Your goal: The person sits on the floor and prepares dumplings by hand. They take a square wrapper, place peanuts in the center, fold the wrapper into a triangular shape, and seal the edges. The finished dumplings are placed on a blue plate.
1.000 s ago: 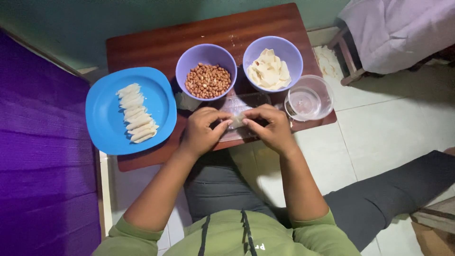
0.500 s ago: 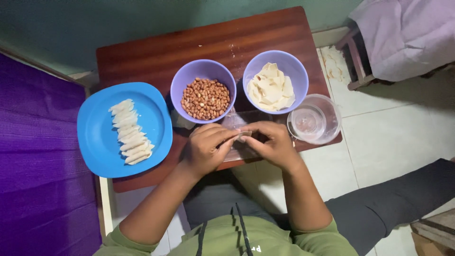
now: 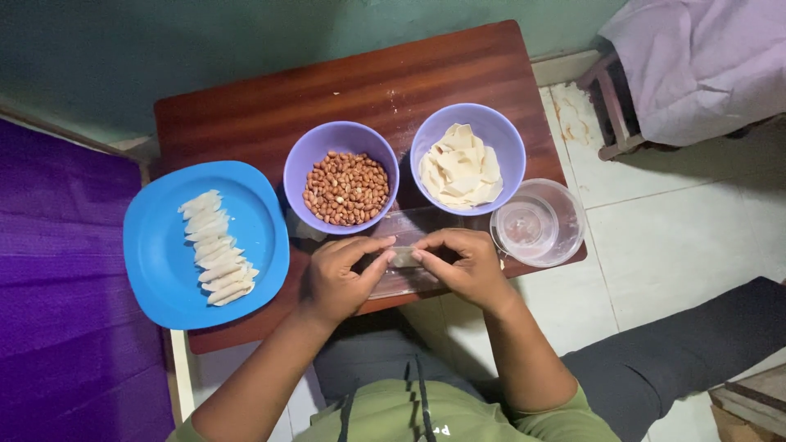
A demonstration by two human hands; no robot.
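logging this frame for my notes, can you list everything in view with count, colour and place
table: one, dark red-brown wood, centre of view
plate: one, blue, left end of table
rolled pieces: a row, about ten, pale white, on the plate
left bowl: one, purple, middle of table, holds brown peanuts
right bowl: one, purple, right of the first, holds pale cream wrapper sheets
clear bowl: one, transparent, right front corner of table
clear board: one, transparent, under the hands
small wrapper: one, pale, pinched between both hands
cloth: one, pale lilac, over a stand at top right
purple surface: one, left edge
left hand: on the small wrapper
right hand: on the small wrapper
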